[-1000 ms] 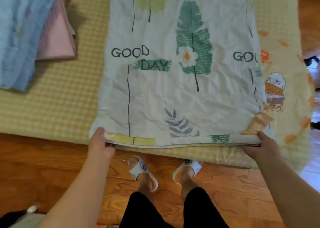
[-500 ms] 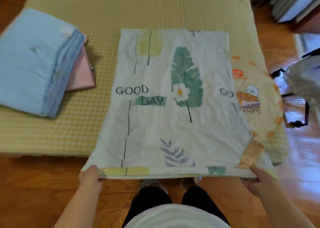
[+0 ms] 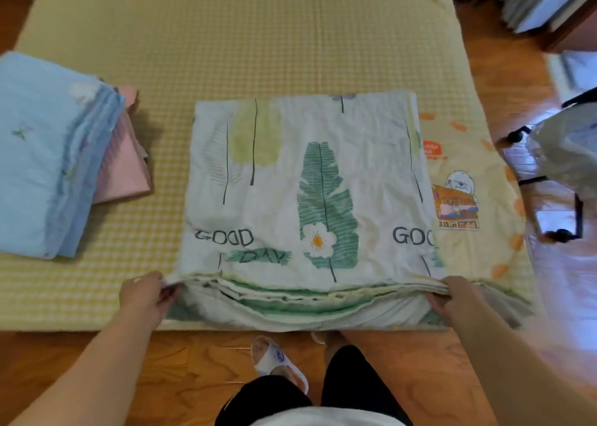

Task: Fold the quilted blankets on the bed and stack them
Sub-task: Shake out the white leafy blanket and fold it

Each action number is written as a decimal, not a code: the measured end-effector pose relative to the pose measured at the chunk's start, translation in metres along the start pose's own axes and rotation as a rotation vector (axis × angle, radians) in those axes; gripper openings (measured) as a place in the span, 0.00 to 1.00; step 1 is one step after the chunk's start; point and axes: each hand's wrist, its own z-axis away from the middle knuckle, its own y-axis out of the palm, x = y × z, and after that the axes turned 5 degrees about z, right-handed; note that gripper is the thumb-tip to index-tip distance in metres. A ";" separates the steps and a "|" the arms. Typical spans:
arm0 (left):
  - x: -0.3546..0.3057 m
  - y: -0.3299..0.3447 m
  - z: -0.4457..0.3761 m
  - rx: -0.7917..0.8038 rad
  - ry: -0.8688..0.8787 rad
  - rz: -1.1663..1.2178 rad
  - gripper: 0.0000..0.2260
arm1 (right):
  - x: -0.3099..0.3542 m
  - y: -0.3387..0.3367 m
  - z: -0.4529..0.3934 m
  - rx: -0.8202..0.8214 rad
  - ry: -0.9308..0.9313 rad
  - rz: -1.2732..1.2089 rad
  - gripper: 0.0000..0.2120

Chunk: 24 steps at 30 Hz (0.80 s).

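A white quilted blanket [image 3: 290,180] printed with green leaves and "GOOD DAY" lies on the bed [image 3: 226,38], partly folded. Its near edge is lifted and carried over the lower layers. My left hand [image 3: 143,296] grips the near left corner of that edge. At the near right corner my right hand [image 3: 452,296] grips the same edge. A yellow blanket [image 3: 478,173] with a cartoon print lies under it at the right. At the left a folded blue blanket [image 3: 42,154] rests on a folded pink one [image 3: 124,173].
The bed has a yellow checked cover and ends at a near edge just before my legs. Wooden floor [image 3: 181,367] runs below it, with my slippers [image 3: 277,361] on it. A black stand [image 3: 562,199] and a pale object stand on the floor at the right.
Both hands have carried the blanket's near edge up and forward over the bed, so the fold now lies further onto the blanket. The view has shifted with the movement.
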 end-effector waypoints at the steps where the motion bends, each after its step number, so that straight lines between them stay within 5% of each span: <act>1: -0.012 0.014 0.002 0.052 -0.016 0.101 0.15 | 0.016 0.014 0.002 0.025 -0.044 0.011 0.08; 5: -0.043 0.073 0.008 0.305 -0.027 0.071 0.15 | 0.075 0.075 0.016 0.172 -0.312 0.167 0.06; 8: -0.029 0.097 -0.004 0.182 0.104 -0.237 0.28 | 0.092 0.125 0.030 0.199 -0.506 0.458 0.09; 11: -0.014 0.099 -0.028 -0.014 0.287 -0.637 0.22 | 0.073 0.178 0.044 0.281 -0.806 0.942 0.02; 16: -0.028 0.107 -0.091 0.010 0.640 -0.981 0.18 | 0.011 0.249 0.060 0.550 -1.081 1.497 0.08; 20: -0.044 0.125 -0.134 0.040 0.518 -0.958 0.24 | -0.046 0.301 0.049 0.638 -1.171 1.608 0.20; 24: -0.052 0.117 -0.117 0.193 0.517 -0.806 0.02 | -0.080 0.320 0.042 0.502 -1.222 1.705 0.28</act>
